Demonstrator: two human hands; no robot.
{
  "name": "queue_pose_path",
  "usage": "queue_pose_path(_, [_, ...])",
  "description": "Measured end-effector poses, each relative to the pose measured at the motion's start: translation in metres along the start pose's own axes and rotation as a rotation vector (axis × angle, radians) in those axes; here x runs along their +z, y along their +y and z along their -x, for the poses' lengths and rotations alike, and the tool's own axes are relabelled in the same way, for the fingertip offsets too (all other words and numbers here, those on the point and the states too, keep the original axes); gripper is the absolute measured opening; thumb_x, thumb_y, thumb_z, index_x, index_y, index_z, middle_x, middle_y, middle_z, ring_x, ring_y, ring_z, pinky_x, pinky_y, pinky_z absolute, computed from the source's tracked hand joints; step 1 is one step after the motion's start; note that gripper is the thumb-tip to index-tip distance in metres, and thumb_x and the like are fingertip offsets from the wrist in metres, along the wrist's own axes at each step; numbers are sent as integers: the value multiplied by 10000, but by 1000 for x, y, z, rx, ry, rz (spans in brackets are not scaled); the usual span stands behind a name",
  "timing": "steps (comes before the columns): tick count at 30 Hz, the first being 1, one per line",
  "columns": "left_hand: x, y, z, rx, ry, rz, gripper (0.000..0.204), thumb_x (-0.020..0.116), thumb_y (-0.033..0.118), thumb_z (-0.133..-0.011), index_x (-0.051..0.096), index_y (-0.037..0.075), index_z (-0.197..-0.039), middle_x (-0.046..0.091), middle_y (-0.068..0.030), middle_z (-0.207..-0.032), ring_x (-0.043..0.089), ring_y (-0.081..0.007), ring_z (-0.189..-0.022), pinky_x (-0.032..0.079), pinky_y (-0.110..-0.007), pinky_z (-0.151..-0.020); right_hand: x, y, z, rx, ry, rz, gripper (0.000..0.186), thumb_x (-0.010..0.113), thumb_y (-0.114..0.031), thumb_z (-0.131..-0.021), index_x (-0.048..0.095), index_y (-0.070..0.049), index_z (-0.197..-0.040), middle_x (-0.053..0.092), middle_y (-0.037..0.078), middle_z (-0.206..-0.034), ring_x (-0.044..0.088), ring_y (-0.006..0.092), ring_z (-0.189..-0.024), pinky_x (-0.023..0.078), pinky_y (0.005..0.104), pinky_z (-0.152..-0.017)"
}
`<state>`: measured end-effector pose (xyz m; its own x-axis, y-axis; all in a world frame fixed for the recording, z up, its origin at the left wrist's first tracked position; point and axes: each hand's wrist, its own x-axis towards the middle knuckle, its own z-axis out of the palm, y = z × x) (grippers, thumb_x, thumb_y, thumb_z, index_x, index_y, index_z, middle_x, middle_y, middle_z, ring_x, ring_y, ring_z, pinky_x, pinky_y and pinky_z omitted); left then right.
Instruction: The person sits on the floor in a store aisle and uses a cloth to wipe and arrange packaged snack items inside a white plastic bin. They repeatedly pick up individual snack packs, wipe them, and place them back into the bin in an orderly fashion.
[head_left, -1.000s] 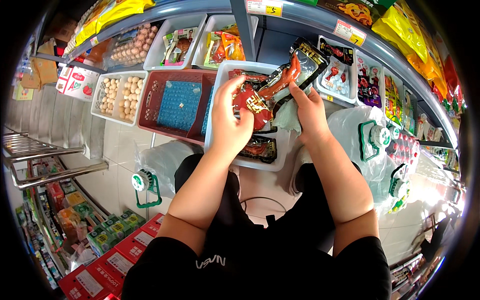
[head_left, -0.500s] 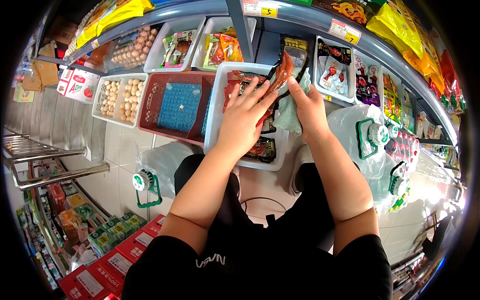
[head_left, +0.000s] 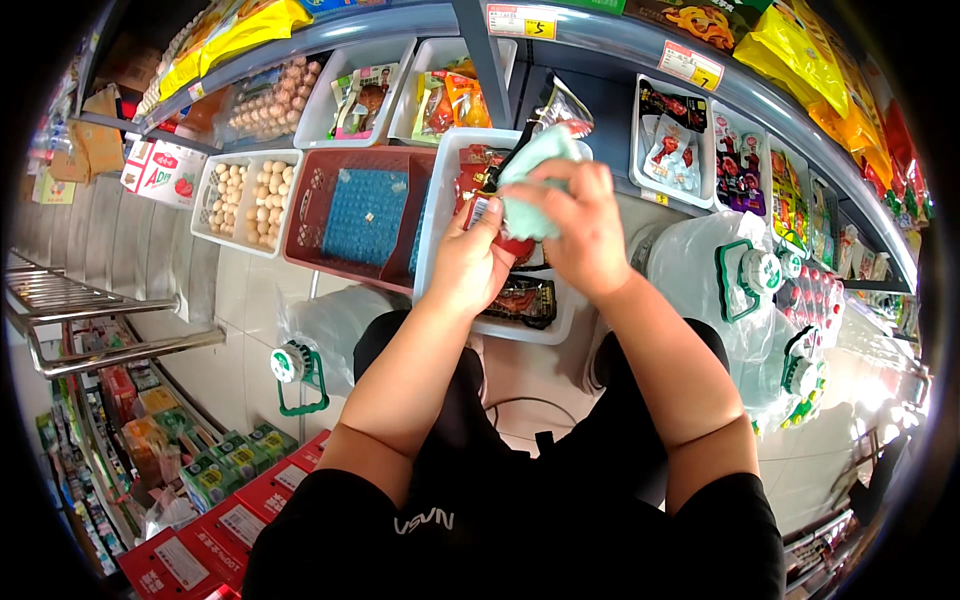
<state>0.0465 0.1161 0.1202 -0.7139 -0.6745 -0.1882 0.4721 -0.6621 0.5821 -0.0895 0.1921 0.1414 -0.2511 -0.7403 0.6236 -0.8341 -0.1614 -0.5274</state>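
Many eggs (head_left: 268, 205) beside red basket (head_left: 304, 212); cloth (head_left: 541, 154) partly hides packet (head_left: 562, 106).

Bare hands: two (left hand (head_left: 472, 265), right hand (head_left: 592, 230)), centre
Pale green cloth (head_left: 527, 217): one, 1 o'clock
Brown-red plastic crate (head_left: 403, 200): one, 10 o'clock
White two-compartment plastic egg tray (head_left: 235, 242): one, 10 o'clock
Clear plastic jug (head_left: 340, 325), green handle (head_left: 303, 408): one, 8 o'clock
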Motion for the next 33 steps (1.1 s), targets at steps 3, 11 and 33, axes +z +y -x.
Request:
queue_pose_path(3, [5, 6, 2, -74, -133, -53, 383, 481, 150, -1031, 445, -12, -1376, 546, -137, -1350, 558, -255, -1226, 451, -439, -1064, -20, 19, -15, 79, 68, 115, 610, 561, 145, -565, 718, -178, -1057, 602, 53, -1077, 504, 327, -991, 441, 405, -872])
queue_pose_path(11, [6, 23, 4, -121, -95, -18, 506, 508, 214, -1016, 371, -22, -1442, 517, -194, -1391, 515, -349, -1283, 432, -528, -1074, -20, 71, -6, 808, 166, -451, 488, 455, 87, -786, 696, -117, -1159, 671, 97, -1103, 632, 231, -960, 481, 302, -869])
queue_pose_path(33, [-13, 17, -8, -134, 41, 75, 463, 515, 214, -1015, 418, 15, -1421, 540, -137, -1352, 540, -257, -1237, 474, -467, -1026, -10, 10, -4, 19, 38, -44, 520, 494, 143, -536, 706, -121, -930, 636, 71, -1056, 552, 317, -974, 419, 389, -887])
